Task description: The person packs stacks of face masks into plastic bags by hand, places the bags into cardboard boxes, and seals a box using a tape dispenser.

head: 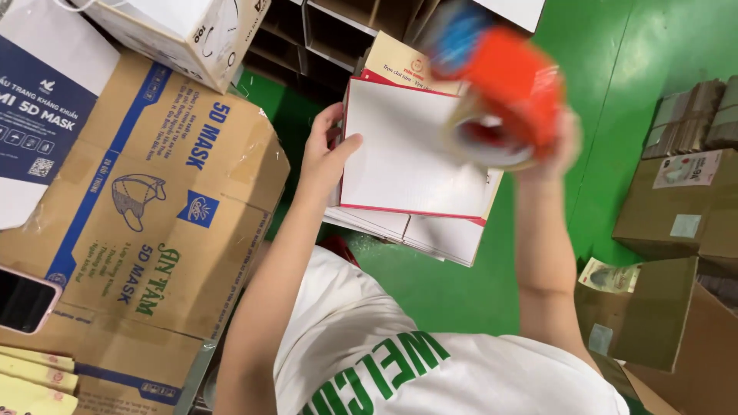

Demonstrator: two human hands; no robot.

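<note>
Overhead, both bare forearms reached up and away from the person's white shirt (430, 369) toward a stack of flat white cartons (411, 154). The left hand (327, 154) gripped the stack's left edge, thumb laid across the top white face and fingers (329, 121) curled behind, so the stack hung tilted above the green floor (453, 284). The right hand (550, 142) was raised at the stack's right corner, blurred by motion, with its fingers wrapped around a red tape dispenser (503, 92); the tape roll sat just over the top carton's upper right corner, though whether it touched the carton could not be told. To the left stood a large brown shipping box (165, 207) printed in blue, with a phone (24, 300) lying at its lower left edge. Brown cardboard boxes (676, 253) sat well apart on the right, and dark shelving (323, 38) rose behind the stack.
</note>
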